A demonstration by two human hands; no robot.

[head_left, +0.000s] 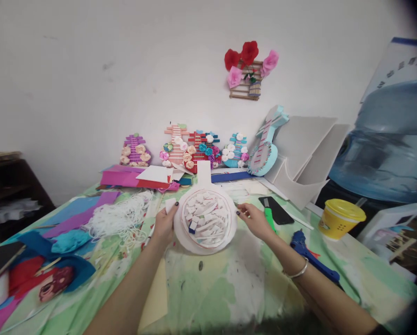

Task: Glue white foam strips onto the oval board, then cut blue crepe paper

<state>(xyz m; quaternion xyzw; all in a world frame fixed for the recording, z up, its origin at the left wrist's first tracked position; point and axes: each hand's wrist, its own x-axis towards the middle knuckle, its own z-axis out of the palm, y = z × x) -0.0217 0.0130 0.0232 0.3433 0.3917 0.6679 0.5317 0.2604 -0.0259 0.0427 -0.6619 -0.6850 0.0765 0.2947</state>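
A white banjo-shaped cutout (204, 173), with a round body and a straight neck pointing away, is held over the table. Small white scraps (208, 216) fill the red-lined circle on its body, one with a dark blue side. My left hand (164, 224) is closed around the body's left edge, with a small white piece (171, 204) beside the fingers. At the right edge, the thumb and fingers of my right hand (253, 218) are pinched together at the rim. Any tiny thing between them is too small to make out.
Right of my hands lie a green cutter (269, 218), a black phone (281, 210) and a blue glue gun (313, 258). A yellow tub (342, 218) stands farther right. White cord (121, 216) is heaped at left. Decorated guitar-like crafts (194, 151) line the wall.
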